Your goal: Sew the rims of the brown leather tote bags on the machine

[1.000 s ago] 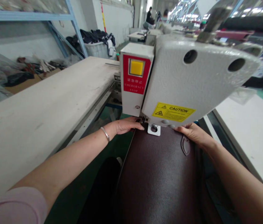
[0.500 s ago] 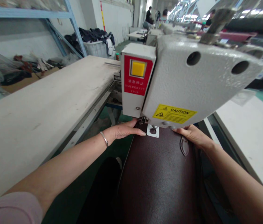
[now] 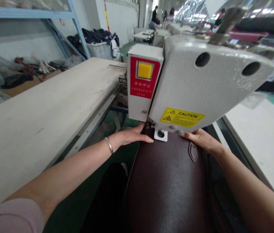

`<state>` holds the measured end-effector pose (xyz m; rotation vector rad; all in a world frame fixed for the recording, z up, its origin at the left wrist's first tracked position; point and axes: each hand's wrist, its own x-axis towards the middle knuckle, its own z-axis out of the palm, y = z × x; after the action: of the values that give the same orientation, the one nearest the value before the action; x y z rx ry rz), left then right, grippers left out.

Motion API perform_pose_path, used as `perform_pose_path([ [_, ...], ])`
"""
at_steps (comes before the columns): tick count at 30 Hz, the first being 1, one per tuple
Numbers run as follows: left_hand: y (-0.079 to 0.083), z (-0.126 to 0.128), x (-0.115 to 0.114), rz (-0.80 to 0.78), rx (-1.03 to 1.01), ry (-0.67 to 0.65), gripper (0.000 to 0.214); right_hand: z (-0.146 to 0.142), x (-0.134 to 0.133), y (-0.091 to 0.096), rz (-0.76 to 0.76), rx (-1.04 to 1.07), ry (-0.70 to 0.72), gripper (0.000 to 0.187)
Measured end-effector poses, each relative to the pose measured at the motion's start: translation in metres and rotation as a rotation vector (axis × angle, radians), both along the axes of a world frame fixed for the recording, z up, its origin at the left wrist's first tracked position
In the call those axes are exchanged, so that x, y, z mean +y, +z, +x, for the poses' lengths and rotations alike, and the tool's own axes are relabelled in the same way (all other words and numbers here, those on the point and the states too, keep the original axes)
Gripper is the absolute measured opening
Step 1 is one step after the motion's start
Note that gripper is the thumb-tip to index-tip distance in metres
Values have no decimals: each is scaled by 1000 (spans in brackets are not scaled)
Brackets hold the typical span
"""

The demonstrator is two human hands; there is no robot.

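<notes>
Left hand [image 3: 133,137] and right hand [image 3: 201,140] lie open, unclenched, on a dark burgundy leather panel [image 3: 168,184] under the sewing machine head [image 3: 195,81]; it looks stiff and weighty, best steadied flat by its edges

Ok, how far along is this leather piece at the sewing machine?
Done: a leather tab already sits on the dark burgundy leather panel. In hand: the left hand and right hand lie flat at its far edge, under the sewing machine head. Left: the long stretch nearer the person, where no seam shows that I can tell.
</notes>
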<state>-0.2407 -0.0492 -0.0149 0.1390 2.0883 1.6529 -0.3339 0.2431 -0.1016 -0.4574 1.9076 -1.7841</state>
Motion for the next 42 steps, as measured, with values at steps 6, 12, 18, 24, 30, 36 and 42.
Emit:
perform_pose_path([
  [6,-1,0,0,-13,-6,11,93,-1,0,-2,15,-22,14,35],
  [12,-1,-1,0,0,-6,0,89,0,0,0,7,-45,-2,34],
  [18,-3,-1,0,41,-46,22,88,-1,0,-1,25,-69,-5,34],
  [24,6,10,9,10,-49,62,90,-1,-1,-1,4,-76,-16,32],
  [30,8,32,28,-74,76,146,98,1,-1,-2,10,-74,8,32],
  [36,5,33,35,-102,71,214,95,8,-1,0,33,-146,15,38],
  [42,6,35,40,-65,20,254,102,8,1,15,39,-137,85,40],
])
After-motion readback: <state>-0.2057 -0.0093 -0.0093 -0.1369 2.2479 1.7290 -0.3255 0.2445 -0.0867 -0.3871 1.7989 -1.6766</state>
